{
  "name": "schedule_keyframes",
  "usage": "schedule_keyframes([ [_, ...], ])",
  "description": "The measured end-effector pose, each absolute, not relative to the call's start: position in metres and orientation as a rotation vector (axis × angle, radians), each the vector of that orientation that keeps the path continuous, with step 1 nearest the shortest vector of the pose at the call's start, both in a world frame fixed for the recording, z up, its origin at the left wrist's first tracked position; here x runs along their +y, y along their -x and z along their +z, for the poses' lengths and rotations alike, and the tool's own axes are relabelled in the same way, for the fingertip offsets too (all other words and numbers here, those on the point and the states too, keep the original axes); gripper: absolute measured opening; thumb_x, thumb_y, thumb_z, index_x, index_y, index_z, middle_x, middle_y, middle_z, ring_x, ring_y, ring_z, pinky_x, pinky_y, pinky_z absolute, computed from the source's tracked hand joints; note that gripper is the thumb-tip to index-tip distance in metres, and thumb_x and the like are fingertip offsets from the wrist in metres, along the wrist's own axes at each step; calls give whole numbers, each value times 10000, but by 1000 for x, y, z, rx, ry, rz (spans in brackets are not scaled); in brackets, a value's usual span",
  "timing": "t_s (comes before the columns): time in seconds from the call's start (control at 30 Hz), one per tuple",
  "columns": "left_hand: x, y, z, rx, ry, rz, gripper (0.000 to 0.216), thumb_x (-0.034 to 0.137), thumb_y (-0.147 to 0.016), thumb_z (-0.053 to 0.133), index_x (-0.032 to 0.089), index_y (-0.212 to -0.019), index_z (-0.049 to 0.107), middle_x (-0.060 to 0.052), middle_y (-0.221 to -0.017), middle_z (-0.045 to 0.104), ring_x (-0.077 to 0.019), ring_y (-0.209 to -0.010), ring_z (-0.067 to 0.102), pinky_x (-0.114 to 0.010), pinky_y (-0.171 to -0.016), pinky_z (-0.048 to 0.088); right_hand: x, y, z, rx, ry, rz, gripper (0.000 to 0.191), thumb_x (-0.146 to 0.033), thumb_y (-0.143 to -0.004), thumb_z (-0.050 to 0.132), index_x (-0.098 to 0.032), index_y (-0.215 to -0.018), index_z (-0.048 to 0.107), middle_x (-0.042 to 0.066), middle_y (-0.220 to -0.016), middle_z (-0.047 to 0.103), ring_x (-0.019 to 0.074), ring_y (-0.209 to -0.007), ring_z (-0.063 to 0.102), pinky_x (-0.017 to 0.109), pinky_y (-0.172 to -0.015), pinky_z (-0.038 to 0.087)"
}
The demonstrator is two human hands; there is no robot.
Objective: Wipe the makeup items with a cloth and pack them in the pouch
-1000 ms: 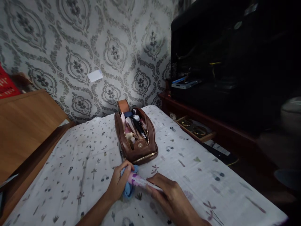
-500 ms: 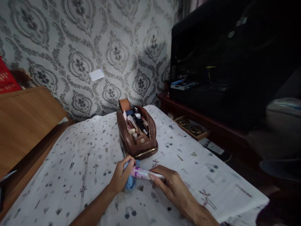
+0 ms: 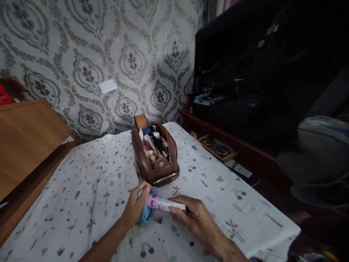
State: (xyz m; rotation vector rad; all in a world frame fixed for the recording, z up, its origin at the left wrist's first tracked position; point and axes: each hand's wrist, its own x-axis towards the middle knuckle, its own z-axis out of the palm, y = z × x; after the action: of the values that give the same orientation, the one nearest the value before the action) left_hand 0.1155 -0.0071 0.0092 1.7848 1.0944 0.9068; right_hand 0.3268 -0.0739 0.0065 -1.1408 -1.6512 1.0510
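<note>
The left hand (image 3: pixel 135 207) is closed around a blue cloth (image 3: pixel 146 214) and presses it on the cap end of a pink and white tube (image 3: pixel 163 205), while the right hand (image 3: pixel 194 218) grips the flat end of the same tube with its fingers. The tube lies between both hands, just above the patterned sheet (image 3: pixel 81 189). Near behind them stands an open brown pouch (image 3: pixel 154 154) full of cosmetics.

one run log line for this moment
left hand: blue cloth on tube end | right hand: holds pink tube | brown pouch: open
</note>
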Motion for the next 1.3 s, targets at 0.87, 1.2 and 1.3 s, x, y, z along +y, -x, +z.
schedule_keyframes([
  [0.87, -9, -119, 11, 1210, -1709, 852, 408, 555, -970, 466, 194, -855, 620, -25, -770, 566, -157, -718, 500, -249, -673, 408, -73, -333, -2, -1325, 1181, 1244, 460, -584, -933, 532, -175, -994, 732, 22, -644, 670, 130, -522, 560, 227, -506, 459],
  [1.2, -10, -117, 11, 1136, -1714, 733, 400, 541, -974, 466, 195, -903, 654, -26, -743, 583, -166, -728, 530, -258, -692, 429, -75, -335, 14, -1096, 1320, 1274, 512, -666, -864, 575, -184, -930, 734, 32, -623, 684, 169, -535, 579, 273, -533, 481],
  [1.3, -10, -116, 10, 1136, -1722, 699, 404, 540, -976, 458, 203, -924, 675, -20, -684, 557, -163, -667, 509, -262, -634, 419, -74, -335, 16, -1041, 1344, 1286, 497, -671, -845, 596, -192, -869, 727, 39, -642, 689, 174, -548, 582, 287, -558, 500],
])
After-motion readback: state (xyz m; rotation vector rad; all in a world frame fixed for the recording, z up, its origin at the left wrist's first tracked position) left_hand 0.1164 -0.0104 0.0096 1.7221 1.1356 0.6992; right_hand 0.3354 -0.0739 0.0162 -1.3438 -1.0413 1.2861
